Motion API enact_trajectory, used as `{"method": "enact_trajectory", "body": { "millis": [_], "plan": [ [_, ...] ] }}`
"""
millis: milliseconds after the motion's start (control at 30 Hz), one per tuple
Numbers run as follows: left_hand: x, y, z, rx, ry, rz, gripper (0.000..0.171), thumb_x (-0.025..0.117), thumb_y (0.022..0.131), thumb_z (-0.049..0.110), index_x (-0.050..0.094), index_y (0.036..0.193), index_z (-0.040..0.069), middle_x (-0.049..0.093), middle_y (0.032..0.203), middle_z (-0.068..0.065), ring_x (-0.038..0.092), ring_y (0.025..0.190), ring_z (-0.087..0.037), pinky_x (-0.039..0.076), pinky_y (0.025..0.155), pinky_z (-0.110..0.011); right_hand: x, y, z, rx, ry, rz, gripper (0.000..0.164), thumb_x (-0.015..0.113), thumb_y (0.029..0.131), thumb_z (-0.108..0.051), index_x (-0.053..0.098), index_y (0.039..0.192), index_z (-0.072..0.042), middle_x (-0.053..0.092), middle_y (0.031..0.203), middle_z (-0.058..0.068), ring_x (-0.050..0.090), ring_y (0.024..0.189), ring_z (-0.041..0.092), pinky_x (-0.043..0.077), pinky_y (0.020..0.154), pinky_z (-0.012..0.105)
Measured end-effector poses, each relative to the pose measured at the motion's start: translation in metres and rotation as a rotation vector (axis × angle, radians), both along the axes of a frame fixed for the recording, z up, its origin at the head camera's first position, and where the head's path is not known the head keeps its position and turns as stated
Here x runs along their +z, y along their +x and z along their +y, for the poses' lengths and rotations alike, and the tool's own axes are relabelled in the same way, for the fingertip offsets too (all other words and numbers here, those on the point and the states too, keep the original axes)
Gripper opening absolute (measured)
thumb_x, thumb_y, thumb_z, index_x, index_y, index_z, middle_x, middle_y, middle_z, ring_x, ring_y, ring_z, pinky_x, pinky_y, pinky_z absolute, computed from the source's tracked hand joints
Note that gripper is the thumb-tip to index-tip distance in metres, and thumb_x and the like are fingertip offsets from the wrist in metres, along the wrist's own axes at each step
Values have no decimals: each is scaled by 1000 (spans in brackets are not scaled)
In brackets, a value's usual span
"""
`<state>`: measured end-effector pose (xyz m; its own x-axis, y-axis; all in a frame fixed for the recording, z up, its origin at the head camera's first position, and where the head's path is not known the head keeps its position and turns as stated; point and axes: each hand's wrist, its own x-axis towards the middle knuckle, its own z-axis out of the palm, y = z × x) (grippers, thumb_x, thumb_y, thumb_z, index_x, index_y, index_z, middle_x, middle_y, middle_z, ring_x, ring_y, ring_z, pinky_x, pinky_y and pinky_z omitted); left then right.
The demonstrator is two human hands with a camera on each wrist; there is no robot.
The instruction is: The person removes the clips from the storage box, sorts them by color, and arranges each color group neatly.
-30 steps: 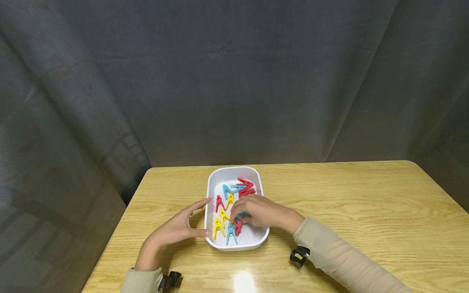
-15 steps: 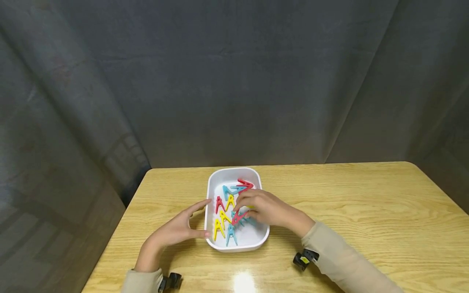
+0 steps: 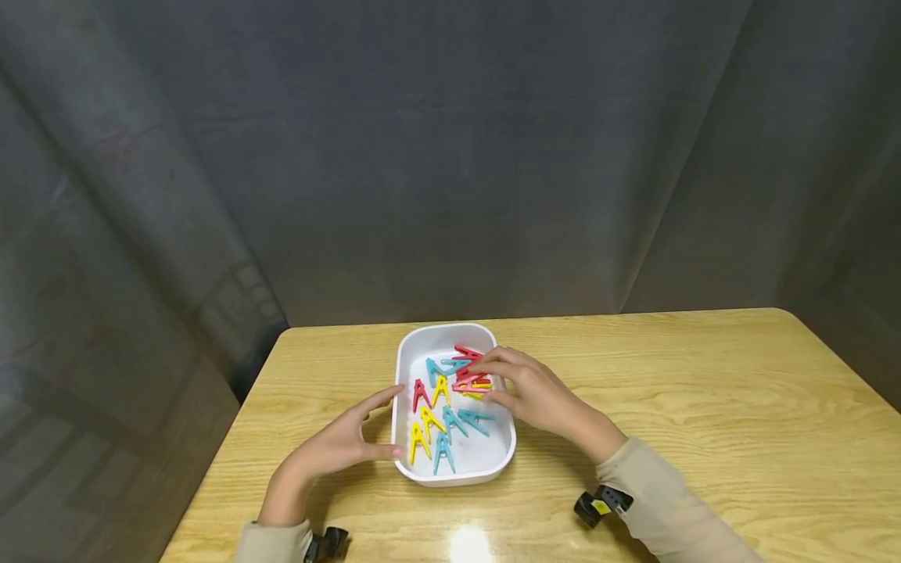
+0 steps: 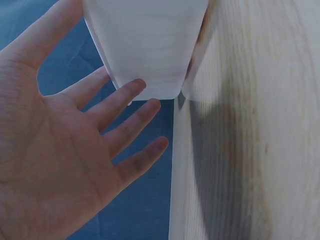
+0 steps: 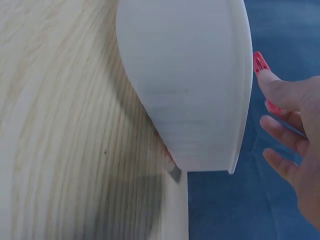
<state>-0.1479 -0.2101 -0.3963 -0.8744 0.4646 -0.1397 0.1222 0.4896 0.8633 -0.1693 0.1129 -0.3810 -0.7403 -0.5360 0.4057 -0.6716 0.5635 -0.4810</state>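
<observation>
A white tray (image 3: 461,480) on the table holds red, yellow and blue plastic clothespins. Over its right rim, my right hand (image 3: 538,395) pinches a red clothespin (image 5: 260,62) between thumb and fingers, above other red clothespins at the tray's upper right. On the left side, my left hand (image 3: 331,446) is spread, its thumb and forefinger at the rim. The left wrist view shows that left hand (image 4: 70,135) with fingers extended beside the tray's outer wall (image 4: 145,45). Blue clothespins (image 3: 443,452) and yellow clothespins (image 3: 419,442) lie lower in the tray.
The tray stands on a wooden table (image 3: 669,391) that reaches far to the right. Behind the table hangs a dark grey curtain (image 3: 450,172). Each wrist wears a small black camera, such as the one by the right sleeve (image 3: 676,493).
My right hand has lifted a red clothespin from the tray's lower middle and moved with it up and to the right. The blue clothespins beneath are uncovered. My left hand has stayed at the rim.
</observation>
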Motion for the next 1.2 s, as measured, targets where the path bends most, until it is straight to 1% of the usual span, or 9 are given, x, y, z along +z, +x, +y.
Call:
{"method": "enact_trajectory", "body": {
  "millis": [100,233,400,567,733,867,1000,1100,1200],
  "plan": [
    [-1,-1,0,7,-2,-9,90,86,77,24,38,153,18,34,156,-14,24,144,-39,20,112,-65,-1,0,3,-60,-29,27,40,83,81,-12,71,119,-9,63,116,-2,59,107,16,52,91,37],
    [-2,-2,-2,10,-5,-11,91,87,77,26,38,153,19,34,156,-13,23,145,-38,19,113,-65,-2,0,8,-118,-66,47,35,82,83,-12,72,116,-11,62,114,-2,60,108,16,52,92,39],
    [-3,-2,-3,9,0,-15,91,87,77,26,37,153,18,33,156,-13,22,145,-38,18,113,-65,-5,-1,13,-171,-103,51,34,82,82,-10,73,115,-13,63,114,-2,61,107,18,52,90,41],
    [-3,-2,-2,4,0,-7,91,87,77,25,38,153,17,34,156,-14,22,145,-39,18,112,-65,-8,-4,17,-210,-136,60,34,82,81,-7,74,114,-13,64,112,-2,62,106,20,53,87,43],
    [-3,-3,-2,5,1,-6,90,87,77,24,39,153,18,34,156,-11,22,145,-37,18,113,-64,-9,-5,21,-261,-159,35,33,81,83,-8,73,115,-11,64,113,1,62,107,23,52,89,46],
    [-4,-3,-2,-10,6,5,90,86,78,23,38,153,16,34,156,-14,23,145,-38,19,113,-64,-8,-7,23,-311,-187,-7,34,80,83,-7,72,115,-10,64,114,3,62,107,25,51,90,48],
    [-3,-4,-1,-11,13,2,91,87,77,23,37,153,15,34,156,-14,23,145,-38,19,113,-64,-10,-11,25,-367,-232,-30,33,79,84,-6,71,116,-7,65,113,6,62,102,27,51,87,50],
    [-3,-4,-1,-7,4,7,91,87,77,25,37,153,16,34,156,-14,24,145,-38,19,113,-64,-13,-14,27,-418,-269,-36,33,80,83,-6,71,115,-5,66,110,8,61,97,27,50,82,48],
    [-3,-2,-1,-5,-4,15,91,87,77,26,38,153,15,35,155,-14,25,144,-39,19,113,-64,-19,-18,27,-474,-290,-59,33,81,81,-7,72,114,-5,67,107,9,62,95,27,48,78,44]
  ]
}}
